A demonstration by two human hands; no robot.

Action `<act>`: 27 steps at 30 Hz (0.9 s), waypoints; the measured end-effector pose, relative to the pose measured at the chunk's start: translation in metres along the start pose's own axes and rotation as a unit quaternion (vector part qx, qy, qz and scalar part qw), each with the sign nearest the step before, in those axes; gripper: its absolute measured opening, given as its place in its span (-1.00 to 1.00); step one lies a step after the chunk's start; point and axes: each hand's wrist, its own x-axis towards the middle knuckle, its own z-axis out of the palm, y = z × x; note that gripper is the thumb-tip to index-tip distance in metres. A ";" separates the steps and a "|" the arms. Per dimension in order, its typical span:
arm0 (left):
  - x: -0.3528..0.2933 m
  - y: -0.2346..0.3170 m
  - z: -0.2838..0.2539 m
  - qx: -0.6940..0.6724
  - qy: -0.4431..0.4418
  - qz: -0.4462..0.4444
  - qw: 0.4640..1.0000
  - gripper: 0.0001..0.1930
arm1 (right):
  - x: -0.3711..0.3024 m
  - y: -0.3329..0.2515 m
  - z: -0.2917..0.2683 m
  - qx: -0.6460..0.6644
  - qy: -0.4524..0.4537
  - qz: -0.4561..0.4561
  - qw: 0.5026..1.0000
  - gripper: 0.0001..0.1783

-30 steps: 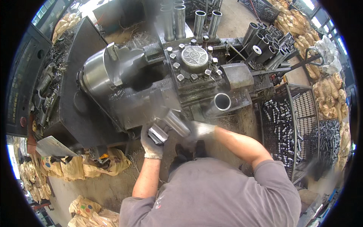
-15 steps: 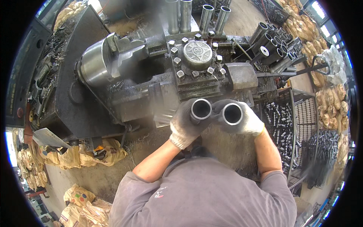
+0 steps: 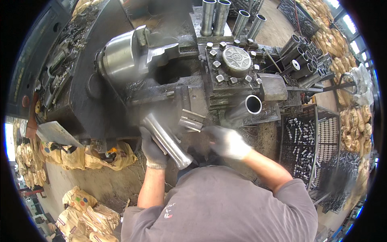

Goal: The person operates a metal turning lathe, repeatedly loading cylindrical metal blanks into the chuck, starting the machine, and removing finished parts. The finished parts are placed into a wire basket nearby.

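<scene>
My left hand (image 3: 154,151), in a dark-palmed knit glove, is closed round a shiny metal tube (image 3: 167,141) with a flared near end. The tube slants from upper left to lower right, in front of the lathe. My right hand (image 3: 229,143), gloved too, is beside a small V-shaped metal rest (image 3: 192,120); its fingers are smeared by motion. Just beyond that hand, a second metal tube (image 3: 242,111) stands tilted by the lathe's tool post (image 3: 229,74), its open end up. No hand grips this second tube.
The lathe chuck (image 3: 121,54) is at the upper left. Several tubes (image 3: 221,18) stand behind the tool post, and a cluster of tubes (image 3: 306,60) leans at the right. A wire bin (image 3: 298,149) of small metal parts stands at the right. Wrapped bundles (image 3: 86,218) lie at the lower left.
Both hands held tubes side by side. My left hand has moved left, tipping its tube over. The other tube has been let go by the tool post, and my right hand is lower and farther left.
</scene>
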 end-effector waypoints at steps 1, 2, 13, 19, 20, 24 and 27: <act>0.007 0.003 -0.010 0.001 -0.027 -0.002 1.000 -0.12 | 0.022 -0.018 0.020 -0.010 0.031 0.002 0.999 -0.62; 0.011 0.002 -0.012 0.009 0.008 0.011 1.000 -0.05 | 0.044 -0.009 0.044 -0.087 0.048 -0.006 0.995 -0.67; 0.041 0.009 0.004 0.054 0.061 0.087 0.993 -0.17 | 0.111 -0.056 -0.033 0.172 -0.131 0.078 0.973 -0.31; 0.029 0.036 0.075 0.271 -0.087 0.169 0.944 -0.10 | 0.102 -0.113 -0.055 0.327 -0.135 0.193 0.915 -0.04; 0.028 0.041 0.089 0.190 -0.128 0.178 0.957 -0.10 | 0.103 -0.121 -0.081 0.289 -0.153 0.168 0.930 -0.01; 0.056 0.071 0.018 0.371 -0.029 0.202 0.906 -0.39 | 0.149 -0.106 -0.171 -0.006 0.077 -0.210 0.975 -0.09; 0.048 0.051 -0.038 0.280 0.118 0.161 0.939 -0.48 | 0.228 -0.055 -0.234 -0.268 0.079 -0.208 0.937 -0.22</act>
